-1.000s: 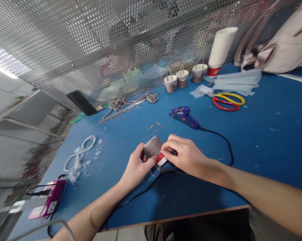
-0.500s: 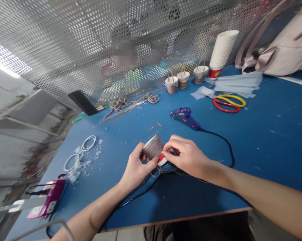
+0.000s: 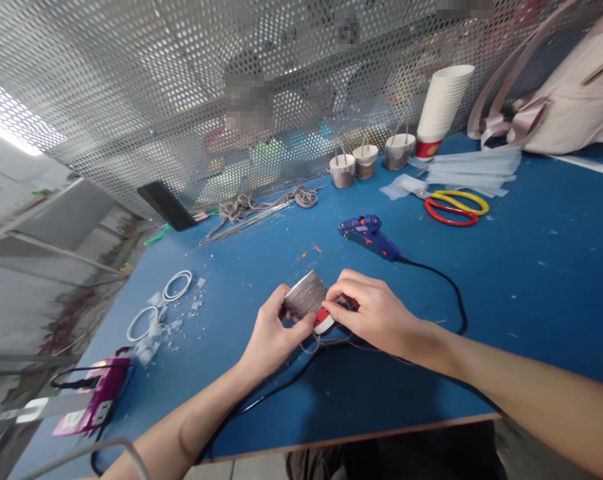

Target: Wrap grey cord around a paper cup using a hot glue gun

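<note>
A paper cup [image 3: 307, 293] wrapped in grey-brown cord lies tilted on its side between my hands, its red and white end uncovered. My left hand [image 3: 276, 325] grips the cup from the left, thumb along its lower side. At the cup's right edge, the thumb and fingertips of my right hand [image 3: 364, 303] pinch together on the cord where it meets the red band. Loose cord [image 3: 334, 342] trails below the cup on the table. Beyond my right hand lies a blue glue gun [image 3: 369, 237] with a black cable.
Scissors [image 3: 456, 208], pale strips [image 3: 474, 170], stacked paper cups [image 3: 444, 100] and several cord-wrapped cups [image 3: 342, 171] stand toward the back. Cord bundles [image 3: 241, 208] and a phone [image 3: 166, 205] lie by the perforated screen. At left are white rings [image 3: 177, 285] and a purple power strip [image 3: 99, 397].
Both hands and the cup stay almost still. The view has shifted very slightly; nothing has been let go or taken hold of.
</note>
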